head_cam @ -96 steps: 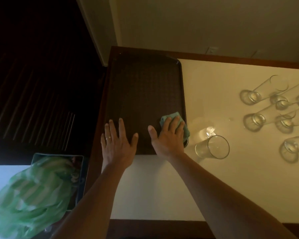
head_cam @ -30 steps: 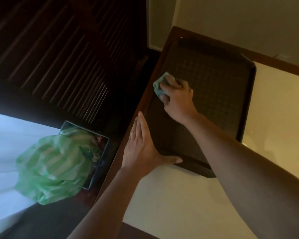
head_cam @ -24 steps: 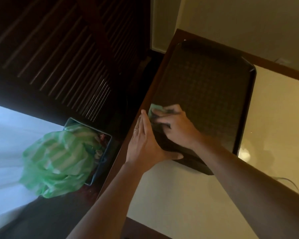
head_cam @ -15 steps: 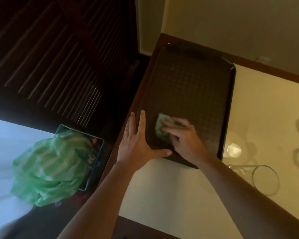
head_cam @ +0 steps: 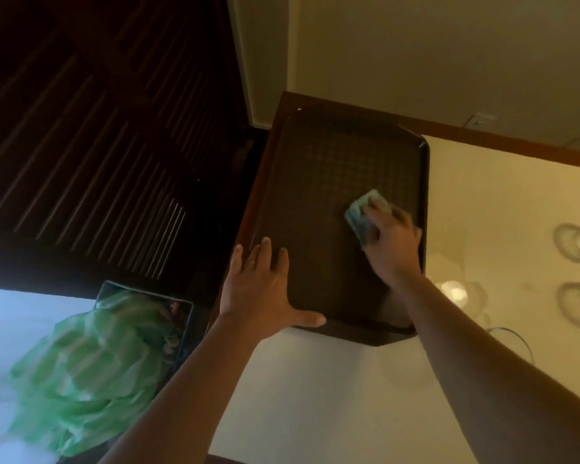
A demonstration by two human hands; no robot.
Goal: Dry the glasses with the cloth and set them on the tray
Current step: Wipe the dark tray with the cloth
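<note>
Tray (head_cam: 318, 169) on table's (head_cam: 315, 396) left end; glasses (head_cam: 576, 242) right; bin (head_cam: 185, 316) left.

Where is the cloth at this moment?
In the head view, the cloth lies on the right part of the dark tray, under the fingers of the right hand.

The tray (head_cam: 318, 182) is dark brown, nearly black, with a faint woven grid pattern across its floor. The cloth (head_cam: 360, 214) under the right hand (head_cam: 394, 244) is pale teal green. The worktop (head_cam: 315, 396) is cream, edged by a reddish-brown wooden border. 2 glasses (head_cam: 578, 242) at the right edge are clear, with pale highlights. The wall behind is a dull beige. The slatted door (head_cam: 98, 145) at left is very dark brown with thin lighter lines. The bag (head_cam: 81, 373) in the bin is light green, striped in paler green.
</note>
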